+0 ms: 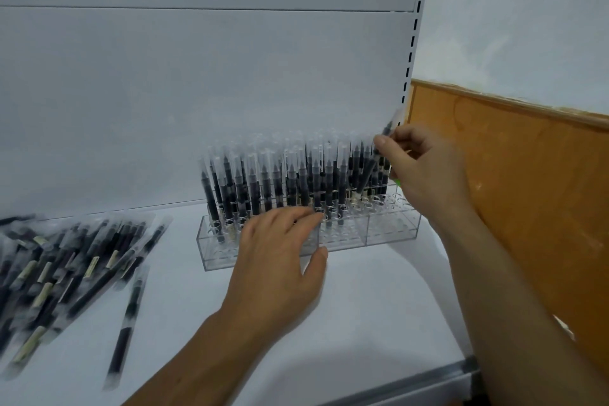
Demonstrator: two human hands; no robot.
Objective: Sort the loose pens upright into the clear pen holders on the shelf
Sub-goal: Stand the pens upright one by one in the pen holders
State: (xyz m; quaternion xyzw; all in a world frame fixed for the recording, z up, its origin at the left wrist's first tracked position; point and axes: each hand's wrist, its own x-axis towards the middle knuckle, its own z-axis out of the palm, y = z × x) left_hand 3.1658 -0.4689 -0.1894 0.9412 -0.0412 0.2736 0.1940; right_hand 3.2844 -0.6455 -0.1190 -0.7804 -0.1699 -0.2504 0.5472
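Near edge: grey metal shelf lip (412, 382), then the white shelf surface (362, 306). Left on the surface: heap of loose dark pens in clear sleeves (66, 260), lying flat and criss-crossed; one single dark pen (127, 320) lies apart, just right of the heap. Centre: left hand (280, 260), palm down, fingers stretched nearly straight and holding nothing; fingertips rest on the top of the row of clear acrylic pen holders (392, 227), thumb just beside the front wall. Holders stand side by side toward the back of the shelf; upright dark pens with clear caps (280, 178) pack the left and middle sections, and open holes show at the right end. Right hand (425, 168) is above the right section, thumb and fingers pinching a tilted dark pen (370, 171), whose lower end sits among the upright pens; motion blur hides which hole. Behind: white back panel (197, 92), slotted white upright (413, 43), orange-brown wooden board (527, 191) at right.
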